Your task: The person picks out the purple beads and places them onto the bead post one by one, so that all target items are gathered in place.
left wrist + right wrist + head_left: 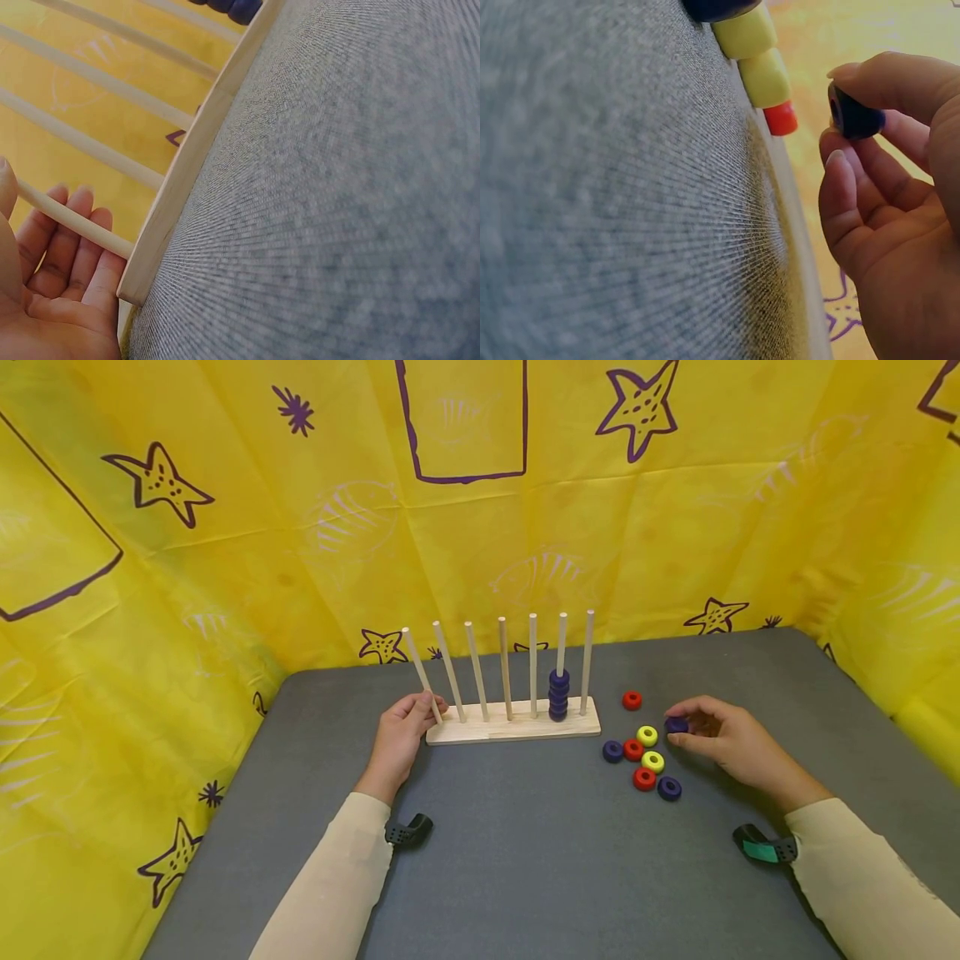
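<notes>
A wooden peg stand with a row of upright pegs stands at the middle of the table. On its second peg from the right sits a stack of dark blue rings. My left hand holds the stand's left end, thumb and fingers around the leftmost peg. Off to the right, my right hand pinches a dark blue ring between thumb and fingers, raised above the table in the right wrist view. The other pegs are bare.
Between the stand and my right hand lie loose rings on the grey table: red ones, yellow ones and blue ones. One red ring lies apart, farther back. A yellow patterned cloth hangs behind the table.
</notes>
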A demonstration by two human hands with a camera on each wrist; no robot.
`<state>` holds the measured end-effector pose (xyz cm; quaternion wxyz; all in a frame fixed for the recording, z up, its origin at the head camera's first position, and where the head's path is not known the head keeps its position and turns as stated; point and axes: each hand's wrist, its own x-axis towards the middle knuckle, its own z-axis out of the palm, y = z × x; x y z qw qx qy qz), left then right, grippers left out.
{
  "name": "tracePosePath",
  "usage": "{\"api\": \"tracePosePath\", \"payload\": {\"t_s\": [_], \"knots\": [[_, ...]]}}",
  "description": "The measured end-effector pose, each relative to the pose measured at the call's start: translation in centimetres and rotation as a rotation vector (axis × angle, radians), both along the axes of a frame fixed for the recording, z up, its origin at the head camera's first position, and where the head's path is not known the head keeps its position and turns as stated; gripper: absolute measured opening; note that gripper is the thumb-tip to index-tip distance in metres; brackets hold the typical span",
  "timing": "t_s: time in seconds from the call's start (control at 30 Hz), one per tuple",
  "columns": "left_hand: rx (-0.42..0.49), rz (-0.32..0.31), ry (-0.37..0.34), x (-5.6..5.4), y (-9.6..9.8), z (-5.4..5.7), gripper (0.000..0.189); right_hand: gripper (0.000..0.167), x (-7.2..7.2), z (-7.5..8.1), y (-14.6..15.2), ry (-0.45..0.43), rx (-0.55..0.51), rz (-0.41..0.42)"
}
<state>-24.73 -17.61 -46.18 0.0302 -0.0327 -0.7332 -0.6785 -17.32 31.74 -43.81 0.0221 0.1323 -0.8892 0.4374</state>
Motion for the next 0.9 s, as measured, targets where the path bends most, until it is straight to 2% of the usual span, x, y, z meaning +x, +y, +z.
{"api": "tracePosePath", "payload": {"t_s": [0.9], "knots": [[0.022, 0.000, 0.009, 0.2, 0.2, 0.2, 0.044, 0.028, 0.5, 1.4, -1.4, 0.136, -0.042, -0.001]]}}
